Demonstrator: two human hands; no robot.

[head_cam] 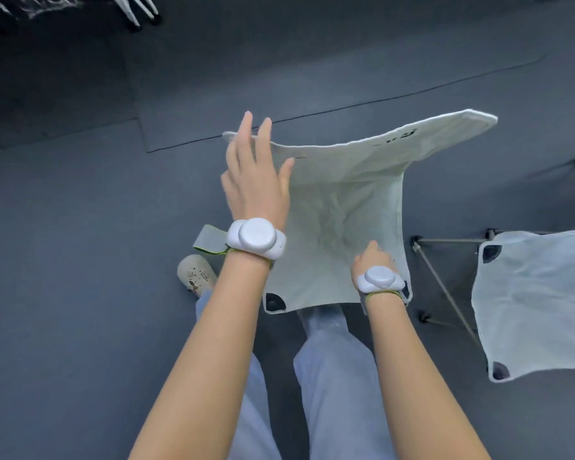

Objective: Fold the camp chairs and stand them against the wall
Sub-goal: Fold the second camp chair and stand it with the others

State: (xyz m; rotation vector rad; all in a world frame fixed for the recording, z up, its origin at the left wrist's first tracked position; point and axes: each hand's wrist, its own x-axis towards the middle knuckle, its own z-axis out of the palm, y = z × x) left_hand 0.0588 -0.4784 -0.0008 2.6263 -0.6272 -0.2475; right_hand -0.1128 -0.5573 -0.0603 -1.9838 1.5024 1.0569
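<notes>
A white fabric camp chair [342,207] stands open right in front of me on the dark floor, its backrest away from me. My left hand [254,174] hovers over the backrest's left top corner with fingers spread, touching or just above the fabric. My right hand [372,257] rests low on the seat near its front right corner, fingers curled into the fabric; whether it grips is hard to tell. A second white camp chair [535,300] stands open to the right, its thin metal legs [445,290] showing.
Dark grey floor mats [312,78] cover the ground, with a seam running across behind the chair. White chair legs [136,11] poke in at the top left. My own legs and a pale shoe [195,273] are below the chair.
</notes>
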